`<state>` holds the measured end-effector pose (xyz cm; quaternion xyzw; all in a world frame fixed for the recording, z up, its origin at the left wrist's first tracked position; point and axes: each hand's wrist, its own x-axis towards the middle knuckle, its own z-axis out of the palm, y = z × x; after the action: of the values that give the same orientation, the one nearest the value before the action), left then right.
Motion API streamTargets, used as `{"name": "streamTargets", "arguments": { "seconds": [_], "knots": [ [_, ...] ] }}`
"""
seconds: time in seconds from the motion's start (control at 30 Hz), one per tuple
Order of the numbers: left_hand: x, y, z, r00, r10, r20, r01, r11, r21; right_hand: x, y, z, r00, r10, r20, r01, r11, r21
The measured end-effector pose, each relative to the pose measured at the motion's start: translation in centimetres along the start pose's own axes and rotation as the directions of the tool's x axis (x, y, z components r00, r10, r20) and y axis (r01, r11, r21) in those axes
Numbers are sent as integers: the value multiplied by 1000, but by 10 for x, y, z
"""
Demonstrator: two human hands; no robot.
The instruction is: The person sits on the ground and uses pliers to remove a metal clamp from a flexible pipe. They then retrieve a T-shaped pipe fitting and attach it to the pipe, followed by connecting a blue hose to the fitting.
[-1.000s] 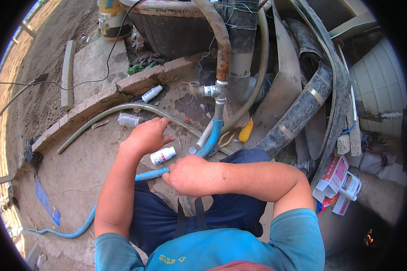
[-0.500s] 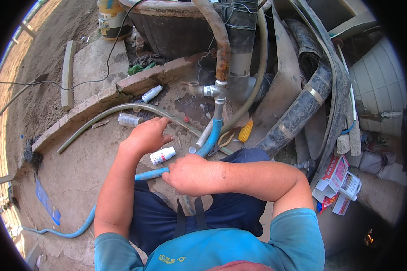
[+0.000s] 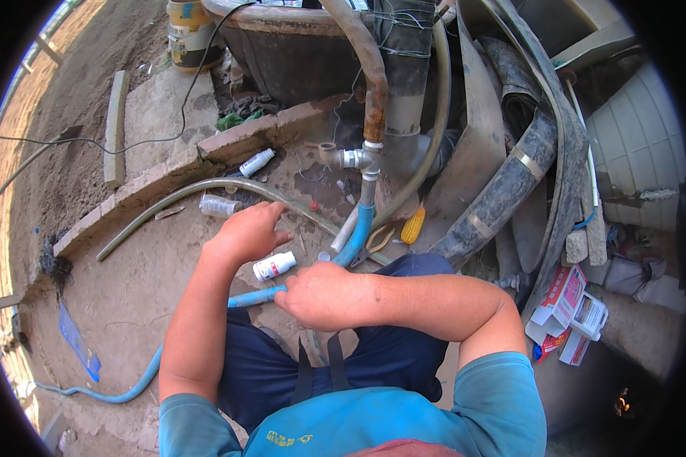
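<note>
My right hand [image 3: 316, 295] is closed around a blue hose [image 3: 255, 296] that crosses in front of my knees. Past this hand the hose curves up to a metal tee fitting [image 3: 367, 160] below a rusty pipe. My left hand [image 3: 250, 233] hovers above the ground, thumb apart from the fingers, with nothing visible in it. Just right of it lies a small white bottle [image 3: 274, 266], and near that a small white cap [image 3: 324, 256]. Beyond the left hand are a clear plastic bottle [image 3: 219, 205] and another white bottle [image 3: 257, 162]. Pliers [image 3: 379, 238] lie right of the hose.
A greenish hose [image 3: 198, 185] arcs over the ground beside a low brick edge [image 3: 145, 177]. A yellow ridged piece [image 3: 413, 225] lies by the pliers. Thick dark pipe [image 3: 495, 198] stands to the right, with opened boxes [image 3: 560, 301] nearby. A large dark tub [image 3: 297, 53] is at the back.
My left hand's fingers and thumb have shifted very slightly. My right hand stays on the blue hose, and the bottles lie where they were.
</note>
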<state>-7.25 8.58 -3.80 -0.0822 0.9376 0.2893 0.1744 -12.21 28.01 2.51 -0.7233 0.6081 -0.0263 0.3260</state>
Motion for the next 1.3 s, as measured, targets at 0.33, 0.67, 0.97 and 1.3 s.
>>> {"name": "streamTargets", "arguments": {
  "seconds": [0.33, 0.67, 0.97, 1.3],
  "knots": [
    [-1, -3, 2, 1000, 17, -16, -17, 1000, -5, 0, 0, 0, 1000, 3, 2, -3, 1000, 5],
    [-1, 0, 1, 1000, 10, -1, -10, 1000, 9, 0, 1, 1, 1000, -11, 2, 11, 1000, 2],
    [0, 3, -1, 1000, 2, 20, -3, 1000, 9, -1, 1, 1, 1000, -16, -8, 16, 1000, 9],
    [2, 2, 1, 1000, -3, 27, 2, 1000, 16, 0, -1, -2, 998, 23, 56, -26, 998, 52]
  ]
}}
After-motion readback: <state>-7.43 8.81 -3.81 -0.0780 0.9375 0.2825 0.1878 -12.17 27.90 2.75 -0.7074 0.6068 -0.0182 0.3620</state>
